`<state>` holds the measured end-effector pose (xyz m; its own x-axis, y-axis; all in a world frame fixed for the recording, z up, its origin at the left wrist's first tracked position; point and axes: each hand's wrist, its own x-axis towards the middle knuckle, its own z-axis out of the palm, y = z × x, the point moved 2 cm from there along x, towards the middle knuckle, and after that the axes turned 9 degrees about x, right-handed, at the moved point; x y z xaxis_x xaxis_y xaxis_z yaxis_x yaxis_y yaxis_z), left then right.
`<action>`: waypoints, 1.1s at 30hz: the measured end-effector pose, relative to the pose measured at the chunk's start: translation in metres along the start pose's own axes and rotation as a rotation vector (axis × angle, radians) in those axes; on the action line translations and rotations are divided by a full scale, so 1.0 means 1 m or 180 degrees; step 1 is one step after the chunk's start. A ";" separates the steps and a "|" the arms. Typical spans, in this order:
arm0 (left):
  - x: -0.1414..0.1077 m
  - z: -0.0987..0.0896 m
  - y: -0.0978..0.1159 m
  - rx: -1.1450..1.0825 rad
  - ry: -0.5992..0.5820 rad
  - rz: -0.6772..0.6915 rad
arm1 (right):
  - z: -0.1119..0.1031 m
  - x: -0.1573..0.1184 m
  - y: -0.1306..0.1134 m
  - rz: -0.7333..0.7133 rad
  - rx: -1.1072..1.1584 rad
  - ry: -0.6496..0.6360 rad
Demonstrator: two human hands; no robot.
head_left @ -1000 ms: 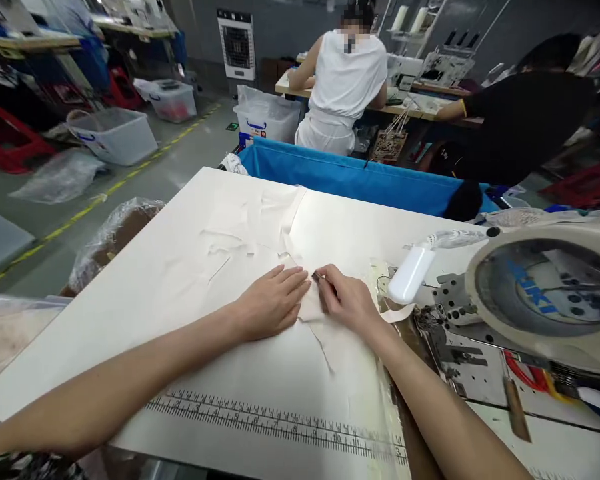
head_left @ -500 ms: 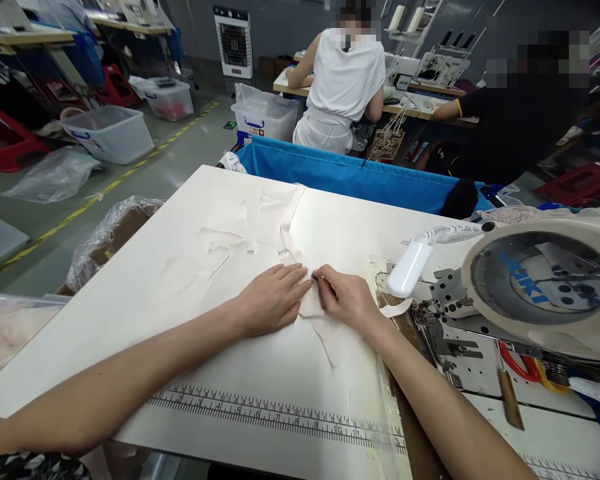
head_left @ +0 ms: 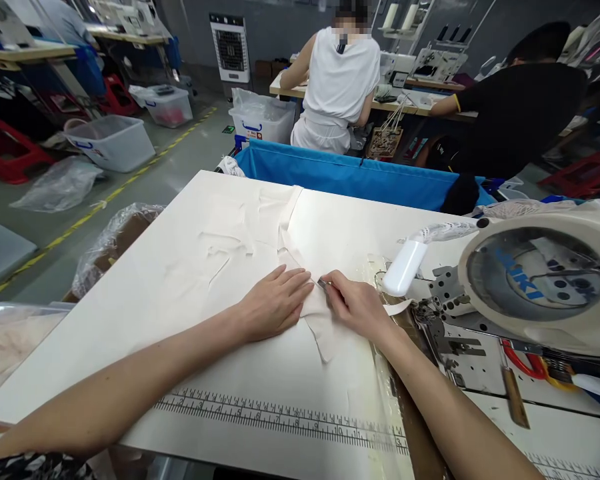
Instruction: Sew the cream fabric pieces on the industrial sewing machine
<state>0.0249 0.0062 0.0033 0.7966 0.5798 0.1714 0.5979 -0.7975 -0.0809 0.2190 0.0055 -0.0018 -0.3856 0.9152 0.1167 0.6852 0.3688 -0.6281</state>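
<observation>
Pale, near-white fabric (head_left: 267, 220) lies wrinkled across the white tabletop, with a loose flap (head_left: 319, 327) hanging toward me past my hands. My left hand (head_left: 275, 303) rests flat on the fabric, fingers stretched out and pointing right. Just right of its fingertips, my right hand (head_left: 355, 303) is closed around a small dark metal tool (head_left: 322, 283). Only the tool's tip shows, so its kind is unclear. The tip is close to the fabric edge, slightly apart from my left fingers.
A sewing machine (head_left: 535, 273) with a white lamp (head_left: 405, 268) stands at right; a wooden-handled tool (head_left: 515, 398) and red-handled scissors (head_left: 523, 360) lie beside it. A printed ruler (head_left: 280, 417) runs along the front. Behind the table are a blue cloth bin (head_left: 340, 175) and two seated people.
My right hand has moved slightly right, drawing the metal tool away from my left fingertips. My left hand stays nearly still on the fabric. The view has shifted a little.
</observation>
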 end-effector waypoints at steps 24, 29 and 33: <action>0.003 -0.001 0.004 0.0053 -0.0140 -0.0015 | 0.004 0.003 -0.003 0.0059 -0.0471 -0.0117; 0.002 0.000 0.003 -0.0020 -0.0107 -0.0046 | -0.015 -0.014 -0.002 0.0162 -0.0561 -0.0367; 0.002 0.002 0.003 -0.0006 -0.0048 -0.0063 | -0.023 -0.023 0.001 0.0411 -0.0564 -0.0550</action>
<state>0.0281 0.0052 0.0018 0.7858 0.5980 0.1580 0.6135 -0.7861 -0.0759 0.2426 -0.0111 0.0131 -0.3772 0.9209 -0.0980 0.8271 0.2874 -0.4831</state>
